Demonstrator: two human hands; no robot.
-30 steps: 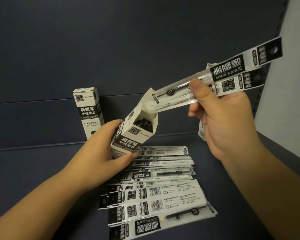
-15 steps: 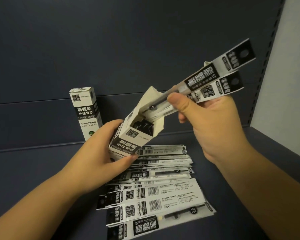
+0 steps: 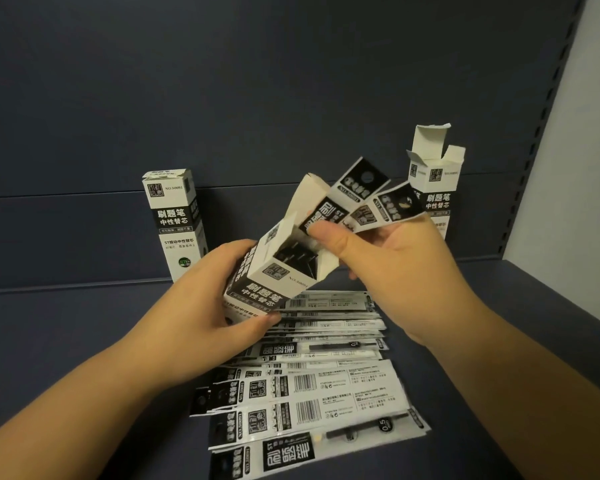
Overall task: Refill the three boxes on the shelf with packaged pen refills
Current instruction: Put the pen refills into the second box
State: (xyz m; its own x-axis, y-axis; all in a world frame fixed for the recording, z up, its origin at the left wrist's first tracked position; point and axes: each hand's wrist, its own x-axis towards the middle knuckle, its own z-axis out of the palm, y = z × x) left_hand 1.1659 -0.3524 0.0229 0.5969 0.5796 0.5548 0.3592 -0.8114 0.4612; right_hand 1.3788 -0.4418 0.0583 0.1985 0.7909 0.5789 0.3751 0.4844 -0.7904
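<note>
- At mid-scene, the right hand (image 3: 388, 261) pinches two refill packets (image 3: 357, 209), their lower ends already in the tilted box (image 3: 278, 271).
- Left hand (image 3: 201, 292) grips that box — steady it, slide packets straight in.
- Loose packets (image 3: 312, 386) lie nearer; two more boxes stand far left (image 3: 174, 223) and far right (image 3: 433, 181).

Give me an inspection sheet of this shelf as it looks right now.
Surface: dark blue shelf, bare at left.
Job's things: tilted open box held above the loose refill packs; two packs going in; closed box upright at left; open-flapped box upright at right.
Clutter: nothing seen.
Grippers: left hand grips the tilted box; right hand pinches the two packs.
Cables: nothing seen.
Surroundings: blue back panel; pale side wall.
</note>
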